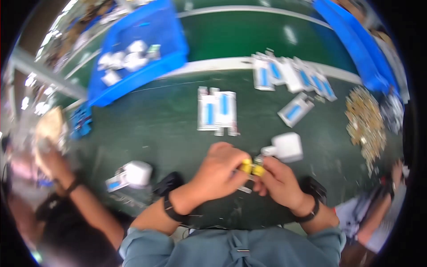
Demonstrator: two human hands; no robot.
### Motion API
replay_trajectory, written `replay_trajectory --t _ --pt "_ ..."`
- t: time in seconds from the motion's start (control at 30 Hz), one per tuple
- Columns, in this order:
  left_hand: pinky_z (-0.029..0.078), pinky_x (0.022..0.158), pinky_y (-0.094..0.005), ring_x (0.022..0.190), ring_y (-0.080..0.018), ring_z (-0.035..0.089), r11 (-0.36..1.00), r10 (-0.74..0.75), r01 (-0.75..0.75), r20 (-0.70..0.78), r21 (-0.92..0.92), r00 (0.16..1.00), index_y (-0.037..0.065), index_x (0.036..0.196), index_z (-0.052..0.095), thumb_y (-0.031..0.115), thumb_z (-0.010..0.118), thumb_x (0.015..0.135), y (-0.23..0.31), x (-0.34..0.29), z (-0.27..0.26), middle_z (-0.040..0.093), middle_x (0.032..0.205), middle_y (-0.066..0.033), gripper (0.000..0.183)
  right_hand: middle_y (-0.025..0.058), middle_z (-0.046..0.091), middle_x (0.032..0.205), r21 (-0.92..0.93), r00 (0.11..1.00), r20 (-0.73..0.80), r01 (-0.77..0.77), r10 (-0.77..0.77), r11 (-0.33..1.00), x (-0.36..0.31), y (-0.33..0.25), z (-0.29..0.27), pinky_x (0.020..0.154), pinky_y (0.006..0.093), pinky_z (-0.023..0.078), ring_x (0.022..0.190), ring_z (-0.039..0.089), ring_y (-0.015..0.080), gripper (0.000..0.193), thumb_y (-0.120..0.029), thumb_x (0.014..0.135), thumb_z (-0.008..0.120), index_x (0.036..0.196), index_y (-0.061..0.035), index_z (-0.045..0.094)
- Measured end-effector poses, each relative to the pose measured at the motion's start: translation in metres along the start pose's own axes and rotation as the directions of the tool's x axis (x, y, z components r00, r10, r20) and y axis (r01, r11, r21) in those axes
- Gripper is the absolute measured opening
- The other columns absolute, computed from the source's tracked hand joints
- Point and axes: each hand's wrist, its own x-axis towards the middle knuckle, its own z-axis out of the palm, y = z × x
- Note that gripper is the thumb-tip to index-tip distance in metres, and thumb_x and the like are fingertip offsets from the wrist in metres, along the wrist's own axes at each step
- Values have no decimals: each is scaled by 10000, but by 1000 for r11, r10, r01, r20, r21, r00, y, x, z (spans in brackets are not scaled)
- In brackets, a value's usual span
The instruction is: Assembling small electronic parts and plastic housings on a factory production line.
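My left hand (218, 168) and my right hand (281, 179) meet over the near middle of the table. Both are closed, with fingertips pinched together around a small piece that is blurred and mostly hidden. Yellow patches (258, 171) show at the fingertips; I cannot tell whether they are finger covers or part of the piece. Just beyond my right hand lies a white boxy housing (288, 147) with a smaller white block at its left side. Farther off, flat white pieces with blue strips (224, 109) lie side by side.
More blue-striped white pieces (263, 75) line the far right, one lying nearer (295, 110). A blue bin (171, 64) holds white housings. Small brass-coloured parts (365, 122) are heaped at right. Another white housing (137, 173) sits left. Co-workers' arms (91, 202) flank me.
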Motion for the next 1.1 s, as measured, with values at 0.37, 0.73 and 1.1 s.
replay_trajectory --t 0.37,0.73,1.1 --pt "419 931 -450 706 -236 618 998 2 1 51 -55 999 48 943 584 21 639 719 5 5 6 626 791 -54 232 44 605 863 -22 1000 -10 28 -28 999 -8 0 -2 550 208 492 686 607 79 99 -79 997 433 1027 -11 499" --pt "410 900 -423 667 -236 572 999 50 -48 107 -26 993 51 908 562 18 623 700 2 6 3 571 723 -42 219 45 624 782 -297 983 -6 173 -183 939 -9 6 2 546 235 490 622 611 96 78 -40 962 460 1022 -17 506" --pt "445 867 -419 643 -256 561 997 54 -50 86 -50 995 32 874 556 -18 612 659 8 5 7 554 692 -59 228 102 603 694 -618 849 -99 356 -520 700 -12 14 14 536 338 487 588 632 228 132 17 889 525 1020 5 517"
